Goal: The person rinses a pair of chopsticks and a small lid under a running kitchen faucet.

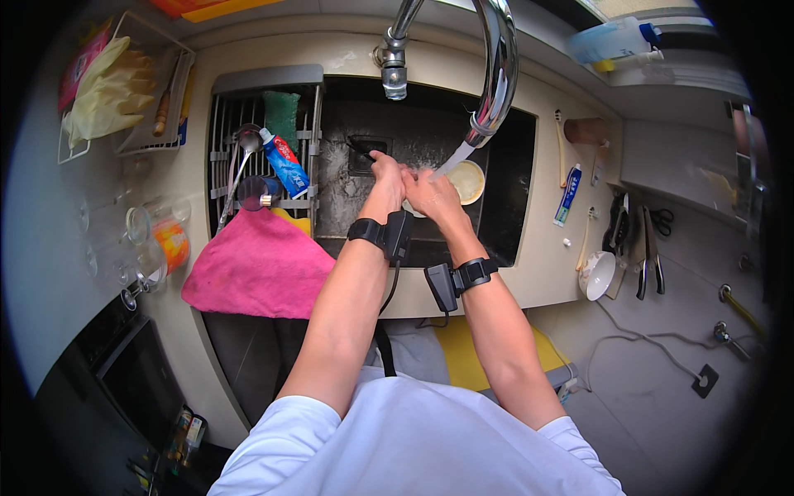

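Observation:
Both hands are low in the dark metal sink (338, 214), close together beneath running water (454, 160) from the curved chrome faucet (496, 74). My left hand (388, 175) is closed around a slim black-handled utensil (360, 147), whose end sticks out to the upper left. What kind of utensil it is cannot be made out. My right hand (429, 191) meets the left one where the water strikes, and its fingertips are hidden by splash and overlap. A pale round bowl (469, 181) sits just right of my right hand. Part of another pale rim shows below the wrists.
A metal rack (217, 142) spans the sink's left side, holding a ladle (250, 139), a Colgate tube (286, 164) and a cup (255, 192). A pink cloth (260, 266) drapes over the front edge. Toothbrushes, another tube (567, 195) and a patterned bowl (597, 276) line the right counter.

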### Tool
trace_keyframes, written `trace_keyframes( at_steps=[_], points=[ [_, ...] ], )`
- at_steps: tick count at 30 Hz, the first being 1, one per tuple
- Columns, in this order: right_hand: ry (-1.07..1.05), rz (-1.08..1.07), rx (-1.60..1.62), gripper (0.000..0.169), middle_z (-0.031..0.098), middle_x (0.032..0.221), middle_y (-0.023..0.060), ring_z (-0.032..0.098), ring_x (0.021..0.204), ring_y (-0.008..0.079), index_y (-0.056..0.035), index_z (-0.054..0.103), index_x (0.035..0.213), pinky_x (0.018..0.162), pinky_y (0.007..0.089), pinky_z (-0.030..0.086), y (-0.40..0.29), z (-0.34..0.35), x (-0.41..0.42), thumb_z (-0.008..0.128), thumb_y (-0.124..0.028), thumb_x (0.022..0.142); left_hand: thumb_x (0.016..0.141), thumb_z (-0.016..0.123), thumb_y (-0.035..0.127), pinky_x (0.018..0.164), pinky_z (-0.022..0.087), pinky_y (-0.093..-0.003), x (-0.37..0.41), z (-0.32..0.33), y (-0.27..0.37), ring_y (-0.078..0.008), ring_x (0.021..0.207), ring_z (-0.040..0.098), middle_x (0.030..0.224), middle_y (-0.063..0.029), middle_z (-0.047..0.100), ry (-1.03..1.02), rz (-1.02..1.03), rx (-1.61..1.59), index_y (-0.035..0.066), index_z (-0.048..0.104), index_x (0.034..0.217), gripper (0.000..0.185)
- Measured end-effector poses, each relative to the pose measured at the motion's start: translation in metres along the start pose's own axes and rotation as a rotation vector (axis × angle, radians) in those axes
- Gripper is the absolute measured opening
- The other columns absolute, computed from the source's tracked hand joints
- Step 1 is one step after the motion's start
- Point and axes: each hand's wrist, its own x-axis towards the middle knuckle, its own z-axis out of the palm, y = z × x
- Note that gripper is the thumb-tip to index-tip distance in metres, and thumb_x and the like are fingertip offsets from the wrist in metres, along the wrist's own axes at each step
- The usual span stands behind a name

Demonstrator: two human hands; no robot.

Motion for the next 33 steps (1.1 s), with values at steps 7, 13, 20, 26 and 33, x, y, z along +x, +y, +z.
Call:
trace_keyframes(
  at_steps=[7,13,20,26,33],
  points=[
    [-0.015,-0.179,0.256,0.045,0.065,0.086,0.0332,0.066,0.084,0.0457,0.0106,0.066,0.096,0.075,0.0471,0.051,0.059,0.021,0.003,0.045,-0.029,0.100,0.105,0.039,0.026,0.064,0.058,-0.0439,-0.006,-0.001,-0.031,-0.0298,0.067,0.062,0.088,-0.0165,0.057,-0.217,-0.042,-0.175,-0.004,0.045,0.097,0.032],
    [-0.058,0.107,0.168,0.050,0.064,0.084,0.0341,0.063,0.083,0.0488,0.0125,0.065,0.090,0.075,0.0491,0.050,0.067,0.010,-0.038,0.044,-0.032,0.101,0.106,0.030,0.041,0.050,0.054,-0.0336,-0.014,0.000,-0.066,-0.0215,0.054,0.056,0.064,-0.0098,0.053,-0.192,0.006,0.252,0.002,0.048,0.080,0.050],
    [-0.074,0.167,0.230,0.052,0.062,0.085,0.0363,0.060,0.088,0.0529,0.0115,0.063,0.090,0.077,0.0547,0.049,0.075,-0.008,-0.102,0.044,-0.035,0.102,0.105,0.032,0.046,0.040,0.046,-0.0322,0.017,0.004,-0.055,-0.0191,0.041,0.045,0.057,-0.0076,0.045,-0.130,-0.110,0.072,-0.003,0.051,0.088,0.055],
    [-0.143,0.244,0.385,0.049,0.064,0.083,0.0323,0.061,0.084,0.0510,0.0082,0.063,0.086,0.073,0.0542,0.049,0.079,-0.038,-0.142,0.044,-0.034,0.102,0.101,0.023,0.041,0.037,0.021,-0.0265,0.003,0.008,-0.053,-0.0112,0.039,0.021,0.049,0.0025,0.023,-0.164,-0.345,0.040,0.014,0.028,0.063,0.047],
    [-0.074,0.222,0.313,0.044,0.063,0.084,0.0324,0.061,0.084,0.0503,0.0068,0.062,0.089,0.073,0.0552,0.049,0.099,-0.022,-0.146,0.047,-0.033,0.101,0.093,0.033,0.049,0.037,0.019,-0.0276,-0.003,0.010,-0.050,-0.0125,0.038,0.018,0.050,0.0027,0.020,-0.210,-0.400,0.044,0.018,0.022,0.061,0.046]
  ],
)
